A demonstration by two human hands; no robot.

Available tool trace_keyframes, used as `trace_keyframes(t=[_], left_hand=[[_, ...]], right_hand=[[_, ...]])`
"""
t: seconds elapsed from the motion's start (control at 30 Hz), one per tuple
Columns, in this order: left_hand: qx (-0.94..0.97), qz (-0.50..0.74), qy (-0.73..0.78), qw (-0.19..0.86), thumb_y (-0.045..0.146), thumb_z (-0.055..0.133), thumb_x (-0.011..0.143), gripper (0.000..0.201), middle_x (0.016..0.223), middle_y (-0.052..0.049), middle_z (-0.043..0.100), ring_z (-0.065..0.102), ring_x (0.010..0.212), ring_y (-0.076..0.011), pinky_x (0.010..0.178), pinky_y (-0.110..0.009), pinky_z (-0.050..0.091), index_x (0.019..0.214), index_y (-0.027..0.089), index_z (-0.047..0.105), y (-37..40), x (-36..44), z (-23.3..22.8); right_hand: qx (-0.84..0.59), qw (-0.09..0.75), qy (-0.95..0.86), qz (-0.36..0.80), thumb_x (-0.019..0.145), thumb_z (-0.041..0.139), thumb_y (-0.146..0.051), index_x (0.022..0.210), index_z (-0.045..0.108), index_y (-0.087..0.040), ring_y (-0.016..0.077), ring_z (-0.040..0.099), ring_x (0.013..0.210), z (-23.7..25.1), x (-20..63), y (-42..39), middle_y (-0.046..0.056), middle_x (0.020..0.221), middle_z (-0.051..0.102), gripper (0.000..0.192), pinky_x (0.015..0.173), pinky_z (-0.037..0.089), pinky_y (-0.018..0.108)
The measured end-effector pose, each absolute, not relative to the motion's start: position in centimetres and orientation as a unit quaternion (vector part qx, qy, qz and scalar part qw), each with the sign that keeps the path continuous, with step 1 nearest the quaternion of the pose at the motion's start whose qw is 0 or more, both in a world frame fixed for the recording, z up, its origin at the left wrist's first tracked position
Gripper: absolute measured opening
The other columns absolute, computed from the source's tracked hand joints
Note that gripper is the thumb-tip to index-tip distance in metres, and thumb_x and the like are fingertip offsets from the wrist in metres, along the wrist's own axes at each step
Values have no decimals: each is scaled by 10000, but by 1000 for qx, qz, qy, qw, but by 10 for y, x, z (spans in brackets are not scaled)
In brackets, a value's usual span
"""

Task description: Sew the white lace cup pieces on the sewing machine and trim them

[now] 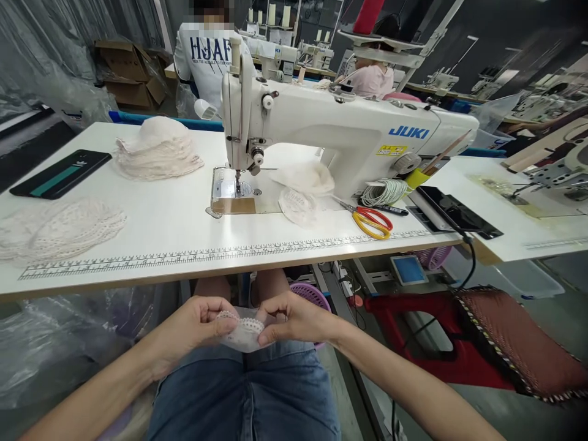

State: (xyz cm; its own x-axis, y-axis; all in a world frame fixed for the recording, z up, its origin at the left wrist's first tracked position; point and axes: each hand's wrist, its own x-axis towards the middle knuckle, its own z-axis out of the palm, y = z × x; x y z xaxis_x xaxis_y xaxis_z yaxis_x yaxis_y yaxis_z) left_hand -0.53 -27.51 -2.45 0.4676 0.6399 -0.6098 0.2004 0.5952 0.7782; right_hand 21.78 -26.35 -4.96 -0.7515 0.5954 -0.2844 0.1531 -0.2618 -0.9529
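Both my hands are in my lap, below the table's front edge, over my blue denim shorts. My left hand (195, 324) and my right hand (294, 318) each pinch an end of a small white lace-trimmed fabric piece (245, 334), held between them. Ahead on the white table (174, 226) stands a white Juki sewing machine (340, 131), its needle over the metal plate. Two more lace pieces (301, 190) lie beside the machine's base.
A stack of pale lace cups (156, 150) and flat lace pieces (55, 229) lie on the left of the table, near a dark phone (62, 174). Red and yellow scissors (372, 222) and coiled cord (383, 191) sit right. A red stool (459, 343) stands right. People work behind.
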Motion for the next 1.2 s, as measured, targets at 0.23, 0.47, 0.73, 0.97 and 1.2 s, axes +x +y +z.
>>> trace_keyframes(t=[0.23,0.47,0.73,0.97,1.2], left_hand=[[416,153,485,754,450,700,708,312,720,-17,665,567,680,-150,649,-226,412,787,149,674,-276,-9,-31],[399,163,455,779,426,663,767,327,805,-37,691,593,755,-163,715,-242,428,928,143,694,-275,-12,-34],[405,155,427,794,357,594,843,454,1112,-77,667,592,993,-204,861,-291,411,1261,202,508,-273,-17,-33],[404,129,404,810,238,668,774,609,1079,-81,681,608,1003,-221,901,-338,415,1325,209,409,-273,-20,-33],[431,120,492,747,337,755,654,306,794,-15,675,585,785,-181,699,-239,406,866,139,659,-286,-13,-53]], right_hand=[[-316,142,-552,759,659,732,-453,773,656,-137,116,541,666,-55,218,-261,-6,714,594,345,636,439,231],[-315,161,-527,772,654,754,-399,705,605,-134,71,450,570,-58,211,-263,-43,629,531,308,547,352,190],[-313,154,-486,802,674,754,-367,702,576,-129,59,401,559,-67,212,-263,-50,606,481,298,514,299,177],[-305,162,-496,797,696,738,-373,735,609,-132,75,453,598,-69,215,-262,-31,654,530,276,558,352,190],[-294,172,-538,771,696,728,-404,708,619,-141,105,475,652,-78,219,-261,-18,692,534,284,607,371,227]])
